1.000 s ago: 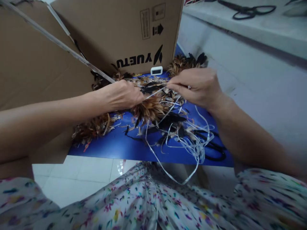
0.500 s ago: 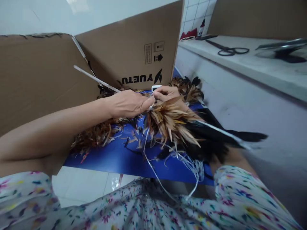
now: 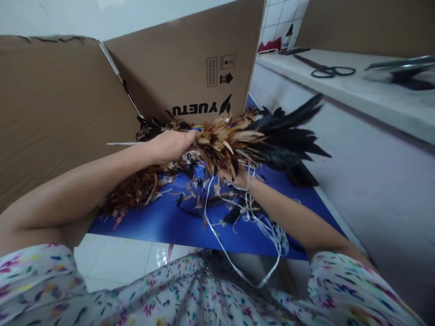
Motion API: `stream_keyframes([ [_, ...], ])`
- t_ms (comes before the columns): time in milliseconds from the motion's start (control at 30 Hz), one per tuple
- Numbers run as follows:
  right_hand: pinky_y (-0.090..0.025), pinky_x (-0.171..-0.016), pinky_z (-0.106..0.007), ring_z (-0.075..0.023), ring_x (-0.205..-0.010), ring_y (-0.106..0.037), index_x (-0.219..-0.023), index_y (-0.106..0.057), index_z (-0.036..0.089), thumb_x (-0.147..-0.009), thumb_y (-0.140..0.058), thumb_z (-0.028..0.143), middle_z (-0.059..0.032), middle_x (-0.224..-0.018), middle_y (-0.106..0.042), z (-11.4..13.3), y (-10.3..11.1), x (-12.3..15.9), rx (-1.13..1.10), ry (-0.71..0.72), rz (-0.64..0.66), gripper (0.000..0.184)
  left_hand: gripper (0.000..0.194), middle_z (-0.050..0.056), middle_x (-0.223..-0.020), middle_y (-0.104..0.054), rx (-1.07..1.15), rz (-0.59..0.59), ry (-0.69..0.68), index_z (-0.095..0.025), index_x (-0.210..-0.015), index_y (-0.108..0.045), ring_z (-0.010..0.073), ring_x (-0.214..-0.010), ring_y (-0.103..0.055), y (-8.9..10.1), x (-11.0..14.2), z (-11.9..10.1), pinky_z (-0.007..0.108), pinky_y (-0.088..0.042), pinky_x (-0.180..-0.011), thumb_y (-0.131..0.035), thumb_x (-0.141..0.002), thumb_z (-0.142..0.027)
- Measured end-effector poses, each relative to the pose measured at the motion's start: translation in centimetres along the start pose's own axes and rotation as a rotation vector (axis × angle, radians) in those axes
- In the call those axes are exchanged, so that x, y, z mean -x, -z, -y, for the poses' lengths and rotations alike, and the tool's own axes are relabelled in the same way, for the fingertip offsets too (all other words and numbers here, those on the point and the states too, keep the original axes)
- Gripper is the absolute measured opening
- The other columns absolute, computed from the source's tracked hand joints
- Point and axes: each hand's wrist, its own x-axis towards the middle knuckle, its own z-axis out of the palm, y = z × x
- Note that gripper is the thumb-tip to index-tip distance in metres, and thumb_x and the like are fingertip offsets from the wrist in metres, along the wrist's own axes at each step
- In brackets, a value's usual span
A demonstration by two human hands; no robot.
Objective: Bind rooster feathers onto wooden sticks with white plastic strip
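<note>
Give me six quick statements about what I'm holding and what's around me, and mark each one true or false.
1. The left hand grips the feather bundle. True.
2. The right hand is fully visible. False: feathers hide part of it.
3. The long black feathers point toward the left hand. False: they point away from it, to the right of the picture.
4. Scissors lie on the ledge. True.
5. The white ribbon lies wholly on the blue table. False: a loop hangs past the table's near edge.
6. The big lettering on the cardboard is upside down. True.
</note>
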Motion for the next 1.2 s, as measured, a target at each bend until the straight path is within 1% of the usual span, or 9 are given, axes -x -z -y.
stream_keyframes([
  [200,-0.032,-0.049,-0.021,-0.0065,-0.05,-0.04,-0.101,-0.066,0.011,-0.072,-0.076,0.049,0.0063,-0.06,-0.052,-1.1,3.8,2.0,-0.058,-0.224,0.126,0.049,0.035,0.015,-0.094,-0.069,0.09,-0.037,0.14,-0.012,-0.119,-0.049,0.0238,-0.091,-0.068,-1.5,0.3,2.7,0.031,-0.051,-0.083,-0.041,-0.093,-0.034],
  [333,-0.042,-0.056,-0.025,-0.0103,-0.052,-0.048,-0.104,-0.068,0.012,-0.086,-0.058,0.05,0.0039,-0.057,-0.054,-1.9,7.2,3.7,0.107,-0.261,0.159,0.043,0.025,0.011,-0.087,-0.065,0.271,-0.127,0.204,-0.013,-0.105,-0.053,0.0226,-0.086,-0.066,-2.6,0.4,3.8,0.03,-0.05,-0.08,-0.045,-0.089,-0.031],
  [433,-0.053,-0.083,-0.04,-0.0231,-0.085,-0.067,-0.108,-0.071,0.016,-0.079,-0.068,0.049,-0.0089,-0.089,-0.073,-1.3,8.0,4.2,0.416,-0.188,0.224,0.044,0.016,0.003,-0.07,-0.056,0.53,-0.111,0.242,-0.018,-0.089,-0.048,0.0156,-0.066,-0.058,-3.8,0.7,3.2,0.026,-0.047,-0.067,-0.045,-0.09,-0.034],
  [533,-0.044,-0.105,-0.052,-0.0336,-0.12,-0.06,-0.124,-0.066,0.015,-0.069,-0.078,0.051,-0.018,-0.127,-0.065,0.5,6.4,4.0,0.496,-0.125,0.182,0.067,0.022,-0.005,-0.061,-0.043,0.954,-0.017,0.204,-0.022,-0.083,-0.038,0.0079,-0.05,-0.042,-4.9,0.8,1.1,0.02,-0.037,-0.05,-0.048,-0.092,-0.039],
  [633,-0.04,-0.112,-0.05,-0.0317,-0.129,-0.055,-0.128,-0.063,0.015,-0.067,-0.079,0.051,-0.0176,-0.136,-0.06,2.5,3.2,3.3,0.288,-0.151,0.13,0.072,0.033,-0.009,-0.059,-0.034,1.284,0.083,0.201,-0.022,-0.082,-0.033,0.0039,-0.044,-0.031,-6.0,0.6,-1.6,0.016,-0.027,-0.042,-0.054,-0.091,-0.046],
  [767,-0.054,-0.085,-0.039,-0.0209,-0.09,-0.068,-0.109,-0.063,0.016,-0.062,-0.08,0.053,-0.0095,-0.101,-0.072,3.7,-1.0,2.3,-0.286,-0.357,0.156,0.062,0.044,-0.011,-0.056,-0.031,1.492,0.164,0.204,-0.022,-0.083,-0.034,0.0021,-0.041,-0.028,-7.3,0.3,-4.2,0.013,-0.022,-0.039,-0.062,-0.085,-0.055],
  [833,-0.048,-0.063,-0.029,-0.0126,-0.063,-0.057,-0.092,-0.063,0.016,-0.063,-0.077,0.056,-0.0016,-0.075,-0.065,3.6,-2.3,2.1,-0.385,-0.451,0.087,0.052,0.048,-0.012,-0.054,-0.029,1.556,0.188,0.217,-0.022,-0.08,-0.034,0.0016,-0.039,-0.026,-7.9,0.3,-4.9,0.013,-0.02,-0.038,-0.064,-0.083,-0.059],
  [1000,-0.03,-0.055,-0.025,-0.0081,-0.057,-0.036,-0.07,-0.062,0.015,-0.072,-0.067,0.05,0.0036,-0.06,-0.048,2.3,-3.3,2.9,-0.183,-0.372,-0.104,0.035,0.056,-0.012,-0.054,-0.026,1.719,0.241,0.227,-0.021,-0.073,-0.033,-0.0001,-0.039,-0.021,-9.5,0.5,-5.7,0.013,-0.014,-0.037,-0.071,-0.074,-0.063],
  [1200,-0.034,-0.063,-0.026,-0.0114,-0.064,-0.046,-0.083,-0.071,0.015,-0.084,-0.054,0.036,0.0009,-0.065,-0.056,1.6,-3.9,4.3,0.072,-0.296,-0.075,0.027,0.043,-0.011,-0.054,-0.031,1.809,0.187,0.345,-0.02,-0.077,-0.038,0.0001,-0.038,-0.024,-11.2,0.9,-7.2,0.011,-0.015,-0.036,-0.067,-0.083,-0.051],
])
